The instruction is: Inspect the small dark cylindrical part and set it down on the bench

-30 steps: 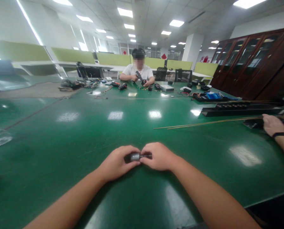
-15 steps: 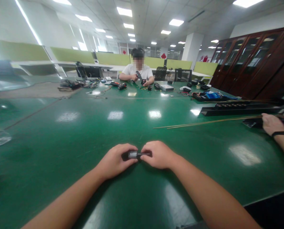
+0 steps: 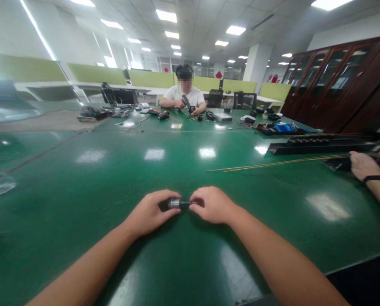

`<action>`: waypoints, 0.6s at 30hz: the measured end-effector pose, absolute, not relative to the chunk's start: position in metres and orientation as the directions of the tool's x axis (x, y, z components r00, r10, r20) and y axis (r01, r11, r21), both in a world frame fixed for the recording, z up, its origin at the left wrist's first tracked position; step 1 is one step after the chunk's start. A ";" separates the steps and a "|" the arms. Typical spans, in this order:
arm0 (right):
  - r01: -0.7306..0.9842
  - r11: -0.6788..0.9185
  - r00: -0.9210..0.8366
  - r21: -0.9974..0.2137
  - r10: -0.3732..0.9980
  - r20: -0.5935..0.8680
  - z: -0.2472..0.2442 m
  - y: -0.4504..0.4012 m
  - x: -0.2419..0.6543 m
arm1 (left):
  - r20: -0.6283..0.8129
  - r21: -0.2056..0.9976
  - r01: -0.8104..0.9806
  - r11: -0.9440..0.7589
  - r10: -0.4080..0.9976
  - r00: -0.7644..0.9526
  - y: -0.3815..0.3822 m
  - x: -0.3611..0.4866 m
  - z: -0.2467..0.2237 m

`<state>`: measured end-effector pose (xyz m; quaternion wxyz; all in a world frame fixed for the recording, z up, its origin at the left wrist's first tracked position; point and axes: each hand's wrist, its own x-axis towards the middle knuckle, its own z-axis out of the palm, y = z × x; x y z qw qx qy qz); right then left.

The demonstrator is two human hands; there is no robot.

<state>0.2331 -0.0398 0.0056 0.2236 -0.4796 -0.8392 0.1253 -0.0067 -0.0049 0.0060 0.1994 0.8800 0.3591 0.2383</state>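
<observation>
Just above the green tabletop, a small silver-and-black cylinder [image 3: 174, 203] with a thin dark shaft [image 3: 185, 203] lies crosswise between my hands; its exact kind is unclear. My left hand [image 3: 151, 211] curls around the cylinder, thumb below and fingers above, hiding its left end. On the other side, my right hand [image 3: 211, 205] is closed on the shaft's right end with thumb and forefinger. A short stretch of shaft shows in the gap between the two hands.
Two thin brass-coloured rods [image 3: 260, 165] reach in from the right, near a co-worker's hand [image 3: 364, 165]. Behind them lies a long black channel [image 3: 304, 148]. Across the green table [image 3: 120, 148], another person [image 3: 184, 95] holds a power drill [image 3: 186, 101] among scattered tools.
My left hand has shifted slightly left with the cylinder, and the gap between my hands has widened. More of the thin shaft shows. The right hand has barely moved.
</observation>
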 end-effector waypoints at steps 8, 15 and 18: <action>0.784 0.415 -0.347 -0.461 0.910 0.228 0.009 -0.038 0.236 | 0.297 0.522 0.610 -0.595 0.798 0.524 0.004 -0.019 0.008; 0.807 0.371 -0.303 -0.460 0.928 0.218 0.008 -0.037 0.236 | 0.294 0.532 0.612 -0.585 0.805 0.514 0.002 -0.017 0.011; 0.819 0.347 -0.282 -0.458 0.937 0.206 0.009 -0.037 0.236 | 0.286 0.530 0.616 -0.583 0.807 0.517 0.000 -0.016 0.012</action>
